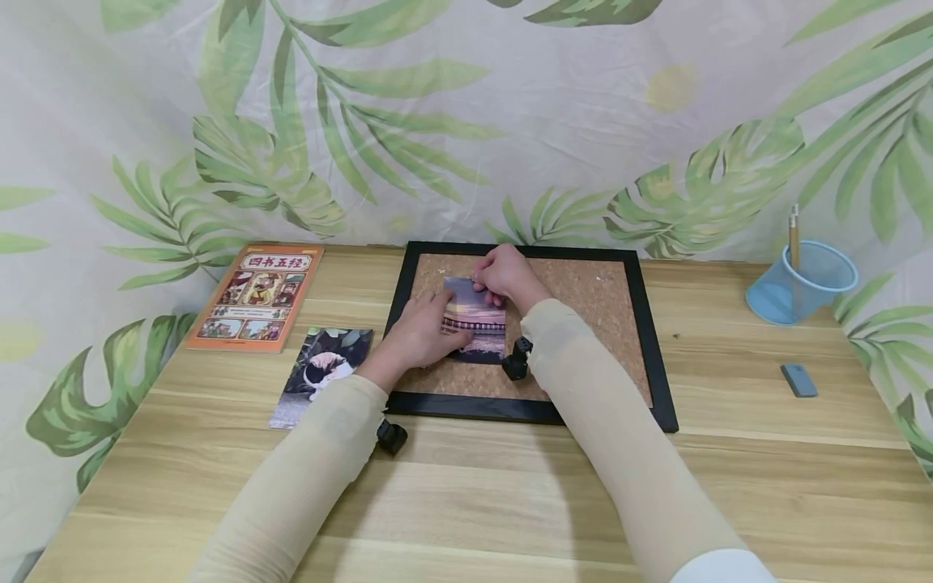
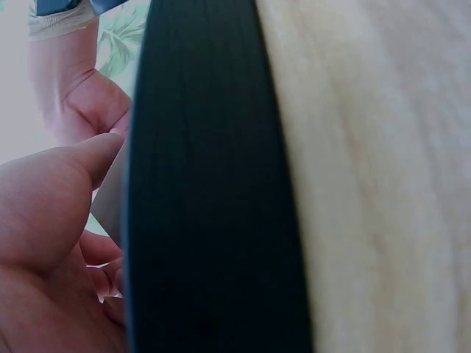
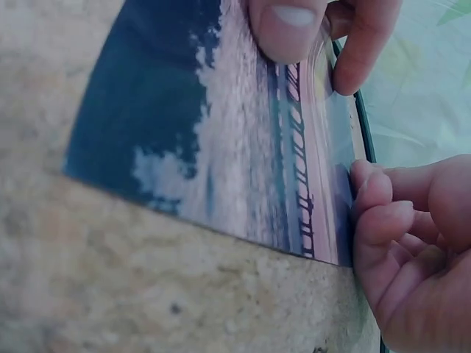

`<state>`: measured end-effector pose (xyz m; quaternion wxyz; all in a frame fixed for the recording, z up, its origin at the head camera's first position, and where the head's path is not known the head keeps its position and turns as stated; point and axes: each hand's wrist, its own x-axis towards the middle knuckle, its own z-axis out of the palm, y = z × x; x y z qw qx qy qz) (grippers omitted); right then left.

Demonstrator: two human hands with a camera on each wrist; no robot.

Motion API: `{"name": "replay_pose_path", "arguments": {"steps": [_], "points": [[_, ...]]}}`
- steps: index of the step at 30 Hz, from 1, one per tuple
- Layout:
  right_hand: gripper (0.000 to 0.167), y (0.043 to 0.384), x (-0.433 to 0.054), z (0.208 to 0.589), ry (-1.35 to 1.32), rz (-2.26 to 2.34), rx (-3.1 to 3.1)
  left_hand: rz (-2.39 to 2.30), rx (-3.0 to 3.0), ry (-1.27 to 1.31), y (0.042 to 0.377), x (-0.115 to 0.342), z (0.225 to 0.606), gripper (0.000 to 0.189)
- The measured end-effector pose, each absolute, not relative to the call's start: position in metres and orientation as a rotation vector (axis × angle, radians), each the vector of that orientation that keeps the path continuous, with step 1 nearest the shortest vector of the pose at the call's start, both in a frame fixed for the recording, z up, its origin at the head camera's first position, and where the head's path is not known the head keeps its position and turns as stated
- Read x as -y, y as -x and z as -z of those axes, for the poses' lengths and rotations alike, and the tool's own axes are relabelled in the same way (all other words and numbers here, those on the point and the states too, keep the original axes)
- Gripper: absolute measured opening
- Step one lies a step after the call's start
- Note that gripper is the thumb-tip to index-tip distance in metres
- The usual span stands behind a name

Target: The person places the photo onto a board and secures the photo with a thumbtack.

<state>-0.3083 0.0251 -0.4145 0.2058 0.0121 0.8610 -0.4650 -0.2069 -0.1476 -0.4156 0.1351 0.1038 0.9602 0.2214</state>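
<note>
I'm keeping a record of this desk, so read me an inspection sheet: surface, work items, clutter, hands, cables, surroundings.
Surface: wood-grain table.
Work items: photo over the cork of a black-framed board, bowed in the right wrist view.
Clutter: book and second photo left of the board; blue cup with a pencil and small block to its right.
Left hand: touches the photo's left part; exact grip unclear.
Right hand: fingers curled at the photo's top right; whether they pinch it, cannot tell.
Cables: nothing seen.
Surroundings: leaf-print backdrop behind the table.
</note>
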Motion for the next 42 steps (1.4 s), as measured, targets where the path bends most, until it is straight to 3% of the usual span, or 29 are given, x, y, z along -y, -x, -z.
{"name": "replay_pose_path", "arguments": {"steps": [20, 29, 42], "points": [[0.008, 0.312, -0.025, 0.412, -0.103, 1.282, -2.392, -0.648, -2.792, -0.293, 0.206, 0.147, 0.414, 0.087], [0.028, 0.314, -0.027, 0.416, -0.119, 1.139, -2.471, -0.639, -2.799, -0.295, 0.204, 0.147, 0.415, 0.086], [0.014, 0.297, -0.048, 0.414, 0.167, 1.367, -2.318, -0.613, -2.842, -0.25, 0.2, 0.144, 0.414, 0.082]]}}
